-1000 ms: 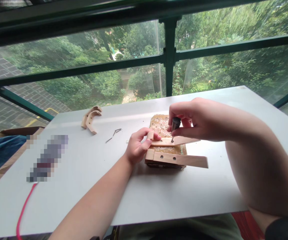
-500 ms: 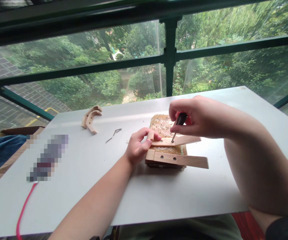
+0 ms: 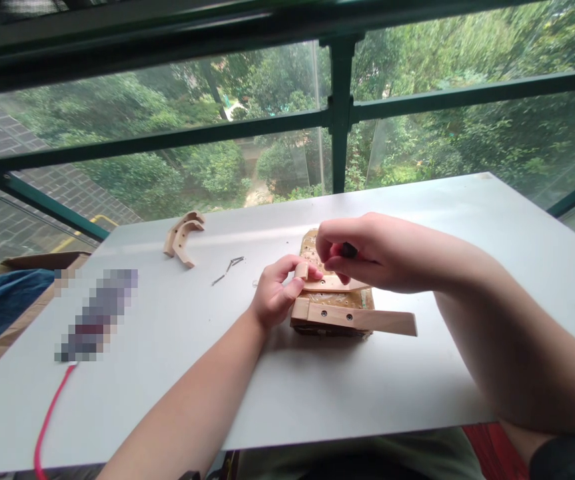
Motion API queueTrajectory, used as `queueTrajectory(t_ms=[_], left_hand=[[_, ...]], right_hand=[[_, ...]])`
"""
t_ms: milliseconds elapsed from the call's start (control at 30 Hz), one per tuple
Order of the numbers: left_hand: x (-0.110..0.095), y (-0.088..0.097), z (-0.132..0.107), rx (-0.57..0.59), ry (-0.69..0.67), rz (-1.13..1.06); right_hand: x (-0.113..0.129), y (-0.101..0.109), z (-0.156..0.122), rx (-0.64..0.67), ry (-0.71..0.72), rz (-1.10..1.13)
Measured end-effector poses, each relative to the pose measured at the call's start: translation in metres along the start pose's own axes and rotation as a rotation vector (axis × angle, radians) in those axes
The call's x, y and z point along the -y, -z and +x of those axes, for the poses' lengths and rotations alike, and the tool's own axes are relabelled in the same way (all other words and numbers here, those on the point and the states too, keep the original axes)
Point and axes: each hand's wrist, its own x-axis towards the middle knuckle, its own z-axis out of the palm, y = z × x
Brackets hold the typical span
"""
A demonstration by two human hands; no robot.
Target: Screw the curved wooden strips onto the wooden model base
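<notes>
My left hand point(image 3: 278, 291) grips the left end of a pale wooden piece point(image 3: 334, 284) that lies across a worn, brownish block point(image 3: 311, 245). Wrapped around a black-handled screwdriver point(image 3: 350, 250), my right hand point(image 3: 362, 253) is over the same piece; its fingers cover the screwdriver's tip and most of its handle. One dark screw head shows in that piece between my hands. Nearer to me, a second wooden piece point(image 3: 382, 321) rests on the block with two screw heads in it, its right end jutting past the block's edge.
Two curved wooden pieces point(image 3: 183, 240) lie on the white table point(image 3: 167, 373) at back left. Several loose screws point(image 3: 227, 270) are left of the block. A pixelated object point(image 3: 97, 317) with a red cable point(image 3: 50, 417) sits far left, beside a cardboard box point(image 3: 22, 267).
My right hand has moved slightly left and down and turned with the screwdriver, so the shaft and right end of the held piece are now covered. My left hand stays in place.
</notes>
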Motion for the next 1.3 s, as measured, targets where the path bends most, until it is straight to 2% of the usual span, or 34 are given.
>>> queueTrajectory(t_ms=[100,300,533,833,1067,1300], left_hand=[[0.0,0.0,0.001,-0.01,-0.022,0.011],[-0.005,-0.002,0.002,-0.019,-0.065,0.013],[-0.006,-0.001,0.002,-0.002,-0.04,0.017],[-0.001,0.0,0.001,0.0,-0.036,0.015],[0.003,0.002,0.0,0.003,-0.026,-0.004],[0.0,0.002,0.001,0.017,-0.032,-0.01]], right_hand=[[0.002,0.0,0.0,-0.047,-0.042,0.01],[0.01,0.007,-0.003,0.048,-0.076,0.03],[0.005,0.01,-0.005,0.007,-0.113,-0.016],[0.004,0.014,-0.01,0.016,-0.083,-0.119],[0.003,0.012,-0.004,-0.1,-0.112,-0.184],[-0.001,0.011,-0.003,-0.09,-0.126,-0.186]])
